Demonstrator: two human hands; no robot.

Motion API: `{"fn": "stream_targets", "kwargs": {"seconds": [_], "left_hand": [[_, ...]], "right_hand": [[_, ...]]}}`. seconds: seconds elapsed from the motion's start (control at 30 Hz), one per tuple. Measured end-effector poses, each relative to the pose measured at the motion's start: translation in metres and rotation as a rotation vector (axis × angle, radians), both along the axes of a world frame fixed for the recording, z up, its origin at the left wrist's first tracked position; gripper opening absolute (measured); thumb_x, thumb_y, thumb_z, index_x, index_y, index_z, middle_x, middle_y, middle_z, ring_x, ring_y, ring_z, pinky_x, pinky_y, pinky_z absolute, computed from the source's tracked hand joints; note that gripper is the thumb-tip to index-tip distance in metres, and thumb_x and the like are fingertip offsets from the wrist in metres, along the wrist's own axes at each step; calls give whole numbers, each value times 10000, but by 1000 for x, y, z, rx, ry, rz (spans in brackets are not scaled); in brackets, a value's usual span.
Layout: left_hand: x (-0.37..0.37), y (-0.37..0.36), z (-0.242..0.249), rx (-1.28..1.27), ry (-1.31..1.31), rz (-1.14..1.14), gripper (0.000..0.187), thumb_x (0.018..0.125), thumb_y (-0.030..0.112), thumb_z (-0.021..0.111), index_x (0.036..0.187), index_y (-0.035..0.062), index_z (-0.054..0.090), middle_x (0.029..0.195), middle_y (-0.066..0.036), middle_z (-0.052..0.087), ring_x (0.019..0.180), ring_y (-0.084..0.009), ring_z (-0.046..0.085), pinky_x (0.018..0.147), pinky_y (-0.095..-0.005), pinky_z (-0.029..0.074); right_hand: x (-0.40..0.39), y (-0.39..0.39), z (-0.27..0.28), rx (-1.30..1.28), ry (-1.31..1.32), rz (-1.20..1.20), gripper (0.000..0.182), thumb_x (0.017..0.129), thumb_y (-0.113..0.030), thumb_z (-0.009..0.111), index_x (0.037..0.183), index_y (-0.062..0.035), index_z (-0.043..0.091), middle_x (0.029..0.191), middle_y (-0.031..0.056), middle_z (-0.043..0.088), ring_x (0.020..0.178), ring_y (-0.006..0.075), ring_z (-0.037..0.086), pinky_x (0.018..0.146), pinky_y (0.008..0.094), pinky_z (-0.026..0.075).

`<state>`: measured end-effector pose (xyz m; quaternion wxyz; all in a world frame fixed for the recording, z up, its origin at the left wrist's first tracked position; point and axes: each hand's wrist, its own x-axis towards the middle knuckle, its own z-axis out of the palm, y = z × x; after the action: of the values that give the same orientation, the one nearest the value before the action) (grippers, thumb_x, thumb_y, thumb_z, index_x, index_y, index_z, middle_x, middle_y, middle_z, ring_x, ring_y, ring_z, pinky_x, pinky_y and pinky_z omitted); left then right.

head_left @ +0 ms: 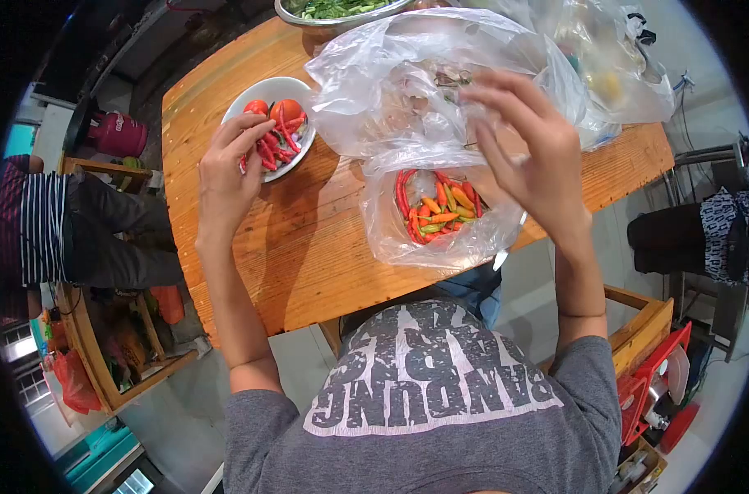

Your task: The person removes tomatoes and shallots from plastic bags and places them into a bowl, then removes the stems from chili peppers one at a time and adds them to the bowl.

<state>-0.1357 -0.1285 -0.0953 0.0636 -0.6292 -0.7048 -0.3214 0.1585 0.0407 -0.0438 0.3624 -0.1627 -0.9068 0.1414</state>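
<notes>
A white bowl [273,85] holds red tomatoes [287,109] and a pile of red chilies [280,148]. My left hand [226,165] is at the bowl's left rim, its fingers and thumb apart beside the chilies. Over a crumpled clear plastic bag [350,107] with stems and scraps in it, my right hand [531,136] hangs with its fingers spread and slightly blurred. Nearer to me lies an opened clear bag [383,239] of red, orange and green chilies [440,216].
A metal bowl of chopped greens [337,8] stands at the wooden table's [309,280] far edge. More filled plastic bags [609,62] sit at the back right. A white pointed object [500,260] juts past the near edge. Another person [103,226] stands at the left.
</notes>
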Motion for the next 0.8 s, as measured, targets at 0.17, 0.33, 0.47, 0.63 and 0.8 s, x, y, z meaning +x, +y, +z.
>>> {"fn": "stream_targets", "kwargs": {"seconds": [0.17, 0.33, 0.47, 0.63, 0.8], "left_hand": [[58, -6, 20, 88, -117, -148, 384, 742, -87, 631, 1079, 79, 711, 1124, -87, 664, 1052, -285, 635, 885, -413, 519], [131, 2, -11, -33, 99, -547, 226, 797, 217, 718, 985, 91, 713, 1095, -58, 656, 1101, -219, 584, 1010, -430, 417], [127, -6, -28, -86, 77, -537, 320, 818, 372, 715, 898, 62, 711, 1089, -70, 656, 1164, -238, 538, 1101, -491, 329], [113, -19, -42, -86, 20, -553, 377, 838, 410, 698, 834, 33, 698, 1195, -141, 614, 1274, -289, 469, 1163, -546, 256], [122, -11, -53, -8, -79, -535, 369, 806, 388, 721, 834, 22, 692, 1387, -215, 496, 1385, -362, 364, 1184, -571, 219]], "right_hand": [[27, -40, -19, -403, -430, 291, 139, 842, -67, 682, 965, -22, 635, 886, 142, 644, 769, 325, 640, 679, 422, 506], [44, -54, -28, -420, -657, 130, 209, 842, -177, 684, 929, -1, 610, 870, 174, 642, 805, 390, 635, 687, 475, 503], [46, -62, -27, -211, -743, 28, 303, 794, -251, 763, 975, -31, 662, 874, 166, 670, 799, 351, 652, 661, 453, 500], [25, -68, -35, -210, -874, -48, 362, 715, -315, 819, 902, -39, 677, 864, 148, 685, 806, 342, 657, 650, 440, 501], [18, -69, -47, -80, -776, -95, 421, 734, -249, 797, 1051, -35, 620, 826, 170, 665, 780, 367, 663, 722, 446, 518]]}}
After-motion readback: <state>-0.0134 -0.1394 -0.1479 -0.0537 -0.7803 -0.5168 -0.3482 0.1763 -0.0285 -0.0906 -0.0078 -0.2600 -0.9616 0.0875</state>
